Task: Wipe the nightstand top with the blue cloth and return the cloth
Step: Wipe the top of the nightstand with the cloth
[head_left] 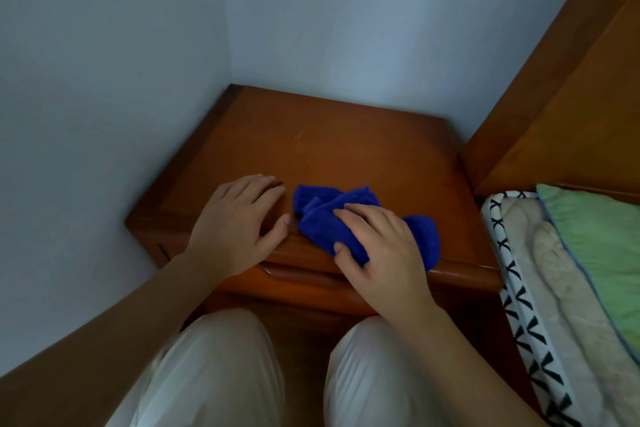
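Observation:
The wooden nightstand (pixel 329 142) stands in a corner between two white walls. A crumpled blue cloth (pixel 322 215) lies near the front edge of its top, right of centre. My right hand (pixel 381 246) rests on the cloth's right half, fingers curled over it and thumb against its front edge. My left hand (pixel 239 218) lies flat on the top just left of the cloth, fingers spread, holding nothing. A hand's width of wood separates the left hand from the cloth.
A wooden headboard (pixel 561 87) rises to the right. A bed with a green sheet (pixel 595 239) and a black-and-white patterned mattress edge (pixel 519 288) sits beside the nightstand. My knees in light trousers (pixel 221 367) are in front of the drawer.

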The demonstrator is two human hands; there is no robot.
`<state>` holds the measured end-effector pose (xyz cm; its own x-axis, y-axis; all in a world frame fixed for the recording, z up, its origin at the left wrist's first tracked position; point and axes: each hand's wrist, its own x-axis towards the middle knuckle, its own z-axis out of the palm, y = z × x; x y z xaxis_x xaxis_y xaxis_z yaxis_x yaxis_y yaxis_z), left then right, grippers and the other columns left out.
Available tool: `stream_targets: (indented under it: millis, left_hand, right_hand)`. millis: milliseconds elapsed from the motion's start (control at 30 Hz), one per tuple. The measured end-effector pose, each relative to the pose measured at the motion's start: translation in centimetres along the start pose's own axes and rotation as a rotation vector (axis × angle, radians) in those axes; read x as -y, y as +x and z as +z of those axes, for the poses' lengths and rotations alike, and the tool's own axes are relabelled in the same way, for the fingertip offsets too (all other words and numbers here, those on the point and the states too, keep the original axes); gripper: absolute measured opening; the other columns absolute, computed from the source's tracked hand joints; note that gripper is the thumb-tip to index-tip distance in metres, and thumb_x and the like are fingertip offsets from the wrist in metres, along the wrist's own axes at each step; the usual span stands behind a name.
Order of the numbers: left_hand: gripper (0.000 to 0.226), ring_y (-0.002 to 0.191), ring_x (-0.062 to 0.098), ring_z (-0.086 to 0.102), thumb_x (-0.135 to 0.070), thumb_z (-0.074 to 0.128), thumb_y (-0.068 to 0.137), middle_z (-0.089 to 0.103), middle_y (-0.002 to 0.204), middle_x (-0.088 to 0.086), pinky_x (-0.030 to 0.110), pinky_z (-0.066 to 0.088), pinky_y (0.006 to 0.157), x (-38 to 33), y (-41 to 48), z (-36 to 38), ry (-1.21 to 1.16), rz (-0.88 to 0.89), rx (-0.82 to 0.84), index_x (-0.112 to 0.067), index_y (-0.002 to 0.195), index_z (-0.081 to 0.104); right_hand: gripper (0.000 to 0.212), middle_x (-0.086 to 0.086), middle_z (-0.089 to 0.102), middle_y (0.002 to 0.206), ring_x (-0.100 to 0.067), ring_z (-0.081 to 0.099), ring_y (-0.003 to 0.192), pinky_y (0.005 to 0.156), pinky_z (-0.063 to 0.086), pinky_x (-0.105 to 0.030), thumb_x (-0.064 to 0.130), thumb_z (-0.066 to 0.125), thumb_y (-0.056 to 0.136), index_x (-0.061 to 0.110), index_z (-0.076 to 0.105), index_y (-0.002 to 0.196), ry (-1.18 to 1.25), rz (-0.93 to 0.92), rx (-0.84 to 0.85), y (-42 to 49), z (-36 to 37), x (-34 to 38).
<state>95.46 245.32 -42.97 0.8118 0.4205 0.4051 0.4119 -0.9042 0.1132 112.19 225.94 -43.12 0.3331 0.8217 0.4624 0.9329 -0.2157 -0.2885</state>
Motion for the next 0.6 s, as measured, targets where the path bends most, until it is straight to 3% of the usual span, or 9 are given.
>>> stream_targets:
  millis: [300, 600]
  left_hand:
    - [0.053, 0.125, 0.026, 0.054, -0.048, 0.041, 0.096, 0.062, 0.134, 0.008, 0.042, 0.041, 0.100, 0.1, 0.0, -0.1, 0.007, 0.004, 0.018, -0.013, 0.127, 0.065]
    - [0.051, 0.124, 0.027, 0.055, -0.046, 0.041, 0.096, 0.063, 0.132, 0.009, 0.042, 0.043, 0.099, -0.2, -0.1, -0.3, -0.003, 0.013, 0.014, -0.012, 0.127, 0.065]
  right_hand:
    - [0.039, 0.006, 0.062, 0.131, -0.016, 0.053, 0.124, 0.108, 0.037, -0.032, 0.035, 0.060, 0.092, 0.022, 0.065, 0.129, -0.041, 0.132, -0.075, 0.2, 0.4, 0.9]
    - [0.042, 0.009, 0.058, 0.135, -0.012, 0.049, 0.126, 0.109, 0.036, -0.032, 0.038, 0.056, 0.095, 0.025, 0.060, 0.135, -0.001, 0.093, 0.001, 0.9, 0.5, 1.5]
